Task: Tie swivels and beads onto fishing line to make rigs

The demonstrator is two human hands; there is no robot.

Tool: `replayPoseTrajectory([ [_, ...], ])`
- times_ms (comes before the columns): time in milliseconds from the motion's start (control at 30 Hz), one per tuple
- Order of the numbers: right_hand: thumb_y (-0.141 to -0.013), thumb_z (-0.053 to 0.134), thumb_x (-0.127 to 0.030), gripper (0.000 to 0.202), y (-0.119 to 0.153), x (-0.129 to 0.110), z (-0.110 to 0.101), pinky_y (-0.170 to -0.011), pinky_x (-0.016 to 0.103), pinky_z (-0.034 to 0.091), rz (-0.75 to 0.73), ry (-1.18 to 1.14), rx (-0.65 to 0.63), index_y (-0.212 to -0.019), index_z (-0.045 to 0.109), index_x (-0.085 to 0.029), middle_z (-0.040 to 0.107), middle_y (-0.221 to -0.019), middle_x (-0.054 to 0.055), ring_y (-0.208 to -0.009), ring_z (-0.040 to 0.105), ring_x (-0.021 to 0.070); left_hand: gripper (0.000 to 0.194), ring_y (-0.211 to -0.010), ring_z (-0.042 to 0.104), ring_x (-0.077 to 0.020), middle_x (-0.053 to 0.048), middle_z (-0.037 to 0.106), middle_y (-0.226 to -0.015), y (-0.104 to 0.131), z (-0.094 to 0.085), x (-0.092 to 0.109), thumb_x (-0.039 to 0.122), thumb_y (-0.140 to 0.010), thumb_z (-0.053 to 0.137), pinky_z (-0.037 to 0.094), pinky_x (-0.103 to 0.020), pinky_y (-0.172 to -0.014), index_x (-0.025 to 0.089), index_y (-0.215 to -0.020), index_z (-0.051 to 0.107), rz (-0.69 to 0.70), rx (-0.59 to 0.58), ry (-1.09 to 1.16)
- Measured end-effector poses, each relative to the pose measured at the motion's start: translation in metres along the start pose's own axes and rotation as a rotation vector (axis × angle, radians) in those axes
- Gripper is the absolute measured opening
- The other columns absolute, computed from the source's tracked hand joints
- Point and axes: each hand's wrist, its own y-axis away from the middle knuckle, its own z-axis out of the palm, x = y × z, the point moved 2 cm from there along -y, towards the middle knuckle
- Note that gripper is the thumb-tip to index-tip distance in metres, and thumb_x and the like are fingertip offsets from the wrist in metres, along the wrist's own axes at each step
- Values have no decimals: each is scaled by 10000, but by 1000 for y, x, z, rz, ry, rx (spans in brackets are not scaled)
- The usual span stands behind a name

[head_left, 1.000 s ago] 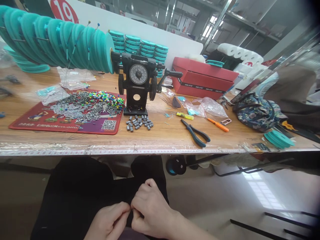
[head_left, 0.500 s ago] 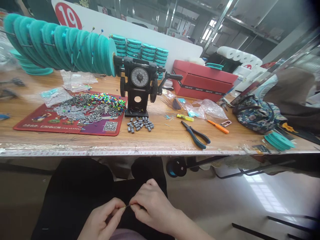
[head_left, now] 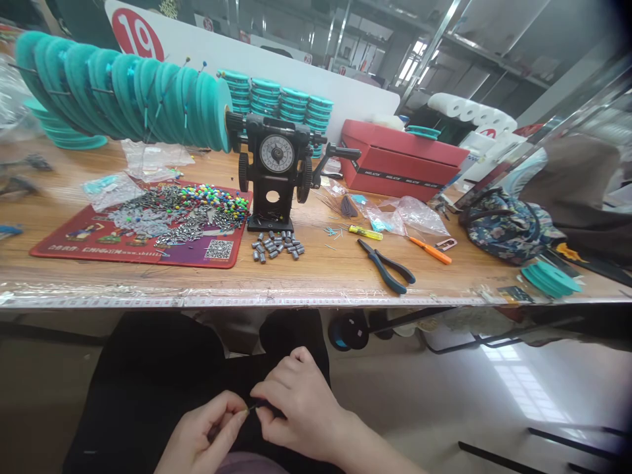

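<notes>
Above the dark-clothed lap, my left hand (head_left: 210, 428) pinches a tiny thin item (head_left: 251, 407) between thumb and forefinger; it is too small to name. Close beside it on the right, my right hand (head_left: 296, 408) has thumb and index finger curled at the item's other end, with a small gap between them. Whether those fingertips touch it is unclear. On the table above stand a black winder with a dial (head_left: 276, 153) and a row of teal foam discs (head_left: 133, 99). Grey metal cylinders (head_left: 276, 246) lie before the winder's base.
A red mat (head_left: 99, 243) bears beads and metal swivels. Pliers (head_left: 388, 266), a yellow-handled tool (head_left: 365, 232) and an orange one (head_left: 430, 250) lie to the right. Behind are a red box (head_left: 399, 164) and stacked teal spools (head_left: 264, 95). The table edge (head_left: 296, 300) runs above my hands.
My right thumb and index finger have parted slightly at the small item. My left hand keeps its pinch almost in place. The view has shifted slightly.
</notes>
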Motion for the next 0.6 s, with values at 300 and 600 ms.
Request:
replayPoseTrajectory([
  [300, -663, 440, -120, 93, -1, -3, 6, -623, 331, 213, -160, 120, 77, -588, 412, -166, 451, -523, -29, -592, 305, 126, 269, -597, 546, -115, 13, 596, -649, -1, -4, 12, 379, -833, 428, 443, -147, -576, 196, -723, 591, 58, -33, 32],
  [600, -646, 440, -110, 74, 4, -2, 12, -622, 326, 212, -73, 79, 24, -597, 446, -165, 488, -545, -24, -622, 328, 131, 300, -659, 539, -133, -2, 578, -682, -3, 5, 8, 384, -843, 405, 430, -170, -609, 177, -704, 571, -32, -79, 129],
])
